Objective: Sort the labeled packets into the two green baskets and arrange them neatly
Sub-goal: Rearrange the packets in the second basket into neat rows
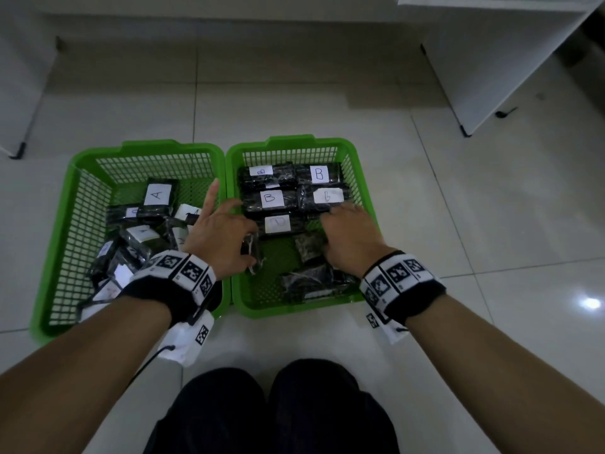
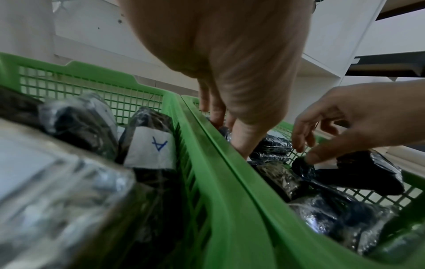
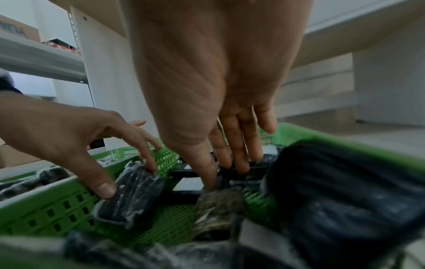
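Two green baskets stand side by side on the floor. The left basket [image 1: 52, 244] holds a jumble of dark packets, some labeled A [image 1: 157, 194] [image 2: 151, 149]. In the right basket [image 1: 304, 140], packets labeled B [image 1: 319, 174] lie in neat rows at the back. My left hand [image 1: 222, 237] [image 3: 69, 136] reaches over the shared rims and pinches a dark packet [image 1: 251, 253] [image 3: 131, 196] between thumb and fingers, its index finger raised. My right hand [image 1: 350, 237] [image 3: 218, 72] lies with straight fingers on the B packets in the right basket.
Loose dark packets [image 1: 307, 280] with no label showing lie at the front of the right basket. A white cabinet [image 1: 491, 60] stands at the back right, and a furniture leg [image 1: 16, 152] at the far left. My knees [image 1: 262, 414] are just before the baskets.
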